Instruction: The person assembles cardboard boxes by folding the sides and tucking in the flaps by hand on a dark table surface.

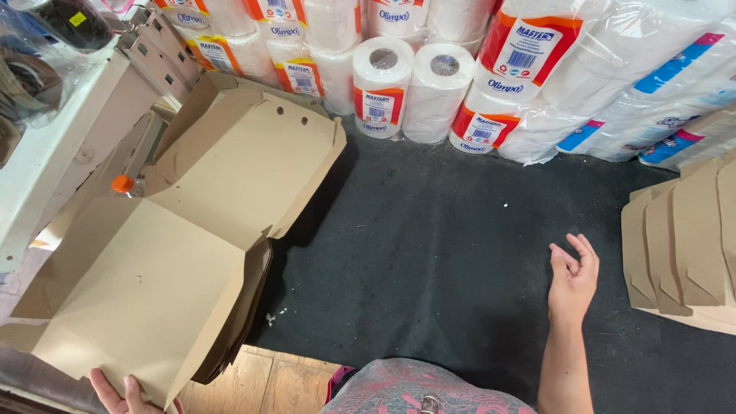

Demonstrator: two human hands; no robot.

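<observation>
A half-folded brown cardboard box [176, 230] lies open on top of a stack of folded boxes [241, 314] at the left. My left hand [123, 395] grips its near edge at the bottom left, mostly hidden under the cardboard. My right hand [573, 277] hovers empty above the dark mat [437, 245], fingers apart and loosely curled, a short way left of a pile of flat cardboard blanks [686, 245].
Wrapped packs and loose rolls of white paper [414, 84] are stacked along the back. A white shelf [54, 146] with bagged items stands at the far left, with an orange bottle cap [122, 183] beside it. Wooden floor [268, 379] shows at the bottom.
</observation>
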